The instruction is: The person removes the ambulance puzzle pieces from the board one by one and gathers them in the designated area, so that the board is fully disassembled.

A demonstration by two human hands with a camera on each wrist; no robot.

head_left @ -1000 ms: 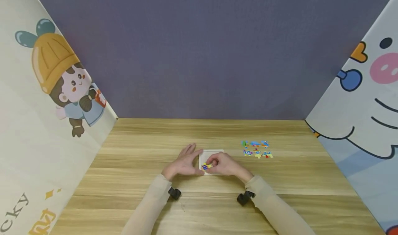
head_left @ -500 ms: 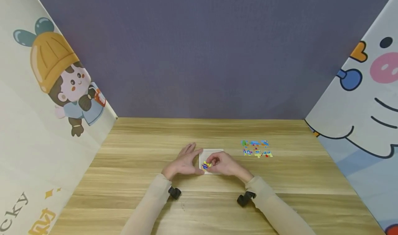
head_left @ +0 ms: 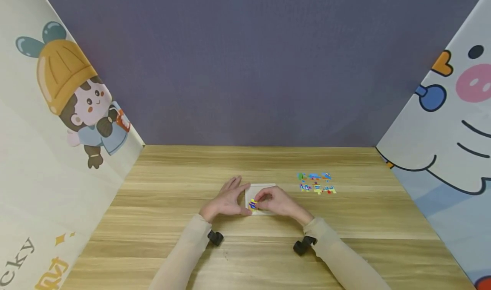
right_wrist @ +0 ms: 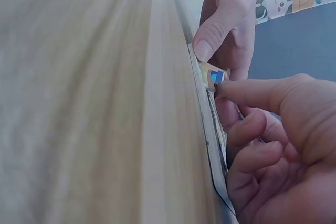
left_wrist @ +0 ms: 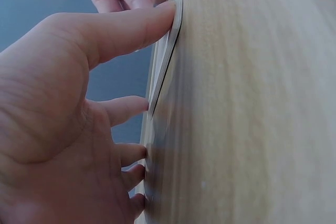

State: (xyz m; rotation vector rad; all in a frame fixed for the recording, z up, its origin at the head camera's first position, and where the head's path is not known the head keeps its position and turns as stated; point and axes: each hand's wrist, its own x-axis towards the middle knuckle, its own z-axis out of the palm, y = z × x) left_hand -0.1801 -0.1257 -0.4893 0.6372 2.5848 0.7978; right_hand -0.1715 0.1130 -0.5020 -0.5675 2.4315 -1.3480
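One puzzle piece sits in the seven-o'clock corner of the tray, pinched by the right hand. The left hand is spread, thumb and forefinger touching the tray's edge. Step in hand, judged: seating this piece; the next move calls for squaring it to the corner and pressing flat. Head view alone shows loose pieces at two o'clock; the right wrist view shows the piece apparently tilted.

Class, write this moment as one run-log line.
left hand: touches left edge of white tray; right hand: holds puzzle piece at tray's near-left corner; other pieces: two rows, right of tray
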